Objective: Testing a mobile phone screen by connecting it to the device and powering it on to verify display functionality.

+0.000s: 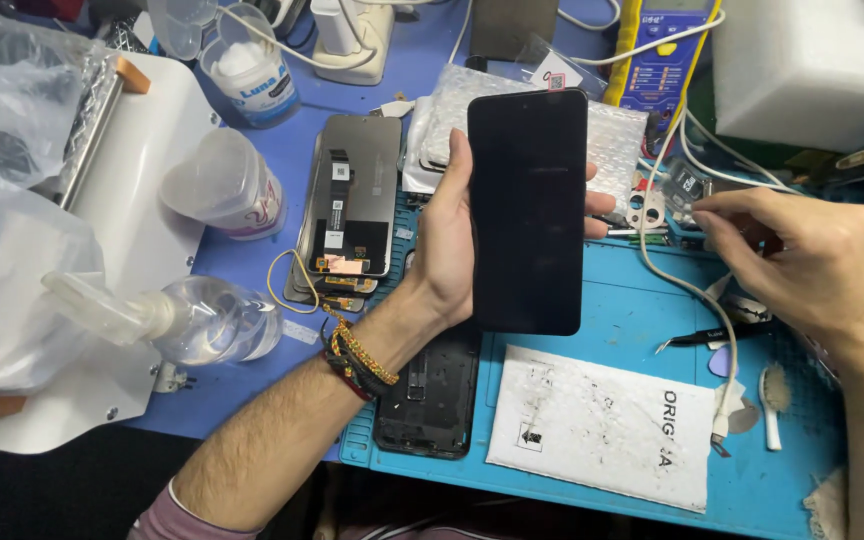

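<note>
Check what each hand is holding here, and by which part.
The left hand holds a black phone screen panel upright by its long edges, thumb on one, fingers on the other. The right hand reaches toward small parts; whether it holds anything cannot be told.

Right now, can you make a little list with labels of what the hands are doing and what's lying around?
left hand: holds a black phone screen upright, glass facing up
right hand: fingertips at small parts by the white cable
under the left wrist: open phone frame on the blue mat
near edge: white padded envelope
far left: clear bottle lying on its side
</note>
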